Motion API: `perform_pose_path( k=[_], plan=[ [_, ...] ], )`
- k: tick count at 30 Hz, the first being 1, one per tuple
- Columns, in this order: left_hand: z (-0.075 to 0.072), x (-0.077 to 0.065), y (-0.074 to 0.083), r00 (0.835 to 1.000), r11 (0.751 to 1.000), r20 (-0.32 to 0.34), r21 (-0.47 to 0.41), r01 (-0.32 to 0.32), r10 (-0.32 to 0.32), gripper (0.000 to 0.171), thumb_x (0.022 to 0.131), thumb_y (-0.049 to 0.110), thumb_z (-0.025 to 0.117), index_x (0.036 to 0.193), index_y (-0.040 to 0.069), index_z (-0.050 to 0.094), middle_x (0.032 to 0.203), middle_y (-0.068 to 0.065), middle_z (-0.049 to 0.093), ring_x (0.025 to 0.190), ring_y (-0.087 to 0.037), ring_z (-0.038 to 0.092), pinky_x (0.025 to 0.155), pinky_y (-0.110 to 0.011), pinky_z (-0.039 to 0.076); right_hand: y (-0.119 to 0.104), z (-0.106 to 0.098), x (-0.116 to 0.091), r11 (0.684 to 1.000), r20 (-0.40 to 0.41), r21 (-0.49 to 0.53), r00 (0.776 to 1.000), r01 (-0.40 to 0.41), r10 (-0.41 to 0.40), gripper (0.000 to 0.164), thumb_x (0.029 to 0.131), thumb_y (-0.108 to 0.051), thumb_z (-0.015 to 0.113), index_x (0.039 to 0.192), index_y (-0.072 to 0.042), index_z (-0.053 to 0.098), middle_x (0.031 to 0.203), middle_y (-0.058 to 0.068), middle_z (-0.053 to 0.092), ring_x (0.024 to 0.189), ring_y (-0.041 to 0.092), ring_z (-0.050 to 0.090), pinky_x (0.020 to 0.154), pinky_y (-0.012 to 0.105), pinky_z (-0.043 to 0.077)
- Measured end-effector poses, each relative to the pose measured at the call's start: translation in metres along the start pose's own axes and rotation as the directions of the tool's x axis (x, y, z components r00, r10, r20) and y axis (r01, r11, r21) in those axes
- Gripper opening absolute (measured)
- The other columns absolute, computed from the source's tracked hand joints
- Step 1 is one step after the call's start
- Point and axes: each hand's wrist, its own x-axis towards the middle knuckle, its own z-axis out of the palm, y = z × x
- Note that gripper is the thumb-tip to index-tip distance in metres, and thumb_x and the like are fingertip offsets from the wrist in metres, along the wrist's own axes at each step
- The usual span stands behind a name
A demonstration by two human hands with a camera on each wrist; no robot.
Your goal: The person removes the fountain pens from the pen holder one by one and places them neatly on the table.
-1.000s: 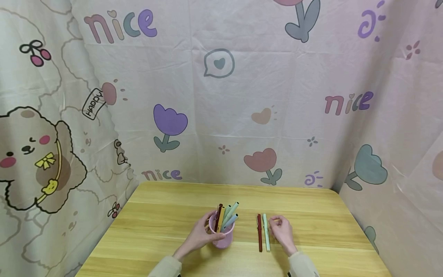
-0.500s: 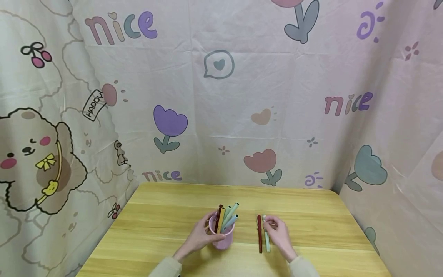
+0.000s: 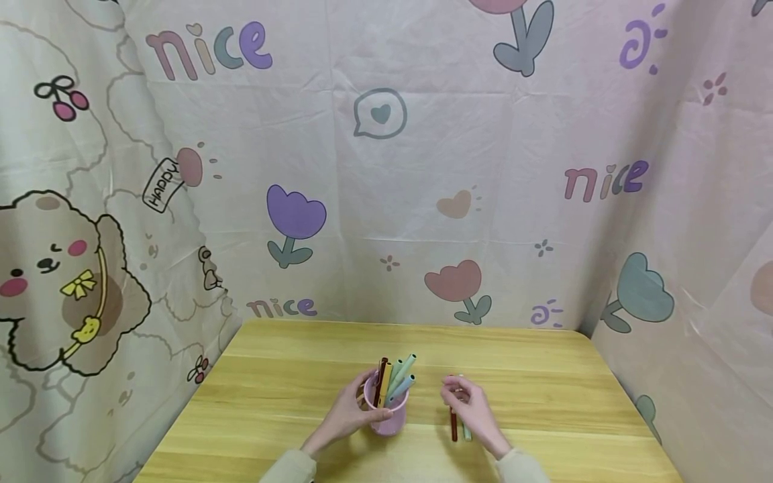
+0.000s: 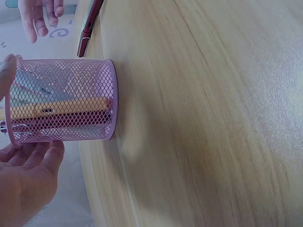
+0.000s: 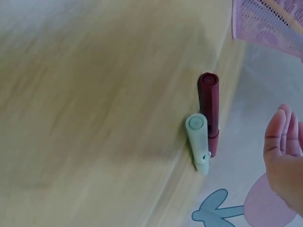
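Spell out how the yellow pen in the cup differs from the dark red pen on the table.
Colour: the yellow pen is light and warm; the dark red pen is far darker. Pose: the yellow pen stands in the pink mesh cup, while the dark red pen lies on the wooden table. Both are slender.

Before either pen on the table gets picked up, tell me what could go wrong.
The dark red pen and pale green pen lie side by side on the table, so the right hand, hovering over them, might nudge one while taking the other.
Several pens stick up above the rim of the pink mesh cup; an added one could snag on them.
The left hand grips the cup near its rim; if it slipped, the cup might tip.
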Motion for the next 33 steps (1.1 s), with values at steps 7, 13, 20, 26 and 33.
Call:
perform_pose_path(
  k=[7, 13, 20, 26, 33],
  plan=[
    [0.0, 0.0, -0.001, 1.0, 1.0, -0.005, -0.01, -0.001, 0.001, 0.098, 0.077, 0.031, 0.087, 0.151, -0.007, 0.034, 0.149, -0.033, 0.045, 0.133, -0.052, 0.05, 0.109, -0.061, 0.048, -0.008, 0.007, 0.002, 0.999, 0.09, -0.006, 0.996, 0.031, -0.031, 0.035, 0.095, -0.015, 0.068, 0.122, 0.007, 0.063, 0.111, 0.023, 0.068, 0.087, 0.007, 0.068, 0.082, 0.021, 0.061],
    [0.0, 0.0, 0.0, 1.0, 1.0, -0.005, -0.009, 0.005, -0.005, 0.098, 0.077, 0.031, 0.087, 0.151, -0.006, 0.034, 0.15, -0.033, 0.044, 0.132, -0.049, 0.051, 0.109, -0.059, 0.049, -0.013, 0.018, 0.006, 0.998, 0.127, -0.016, 0.99, 0.062, -0.059, 0.037, 0.094, -0.016, 0.07, 0.123, 0.007, 0.063, 0.111, 0.021, 0.068, 0.087, 0.005, 0.067, 0.081, 0.015, 0.057],
    [0.0, 0.0, 0.0, 1.0, 1.0, -0.003, -0.014, -0.001, 0.001, 0.099, 0.077, 0.031, 0.088, 0.151, -0.008, 0.034, 0.149, -0.033, 0.045, 0.132, -0.05, 0.051, 0.109, -0.06, 0.048, -0.015, 0.025, 0.009, 0.996, 0.181, -0.003, 0.979, 0.094, -0.092, 0.043, 0.092, -0.015, 0.071, 0.129, 0.004, 0.059, 0.114, 0.024, 0.064, 0.09, 0.009, 0.067, 0.082, 0.016, 0.057],
    [0.001, 0.001, -0.002, 1.0, 1.0, -0.002, -0.017, -0.003, 0.003, 0.098, 0.078, 0.03, 0.087, 0.151, -0.008, 0.034, 0.149, -0.033, 0.046, 0.132, -0.05, 0.051, 0.109, -0.059, 0.049, -0.013, 0.029, 0.013, 0.988, 0.216, -0.002, 0.965, 0.154, -0.15, 0.043, 0.093, -0.012, 0.069, 0.131, 0.004, 0.057, 0.114, 0.026, 0.062, 0.089, 0.007, 0.067, 0.081, 0.017, 0.059],
    [0.0, 0.001, -0.003, 1.0, 1.0, 0.0, -0.026, -0.013, 0.013, 0.098, 0.078, 0.03, 0.088, 0.15, -0.009, 0.034, 0.148, -0.032, 0.047, 0.131, -0.047, 0.054, 0.108, -0.057, 0.05, -0.015, 0.033, 0.017, 0.979, 0.224, -0.008, 0.954, 0.204, -0.198, 0.039, 0.093, -0.01, 0.069, 0.128, 0.006, 0.059, 0.108, 0.027, 0.063, 0.081, 0.0, 0.066, 0.072, 0.018, 0.06]
  ],
)
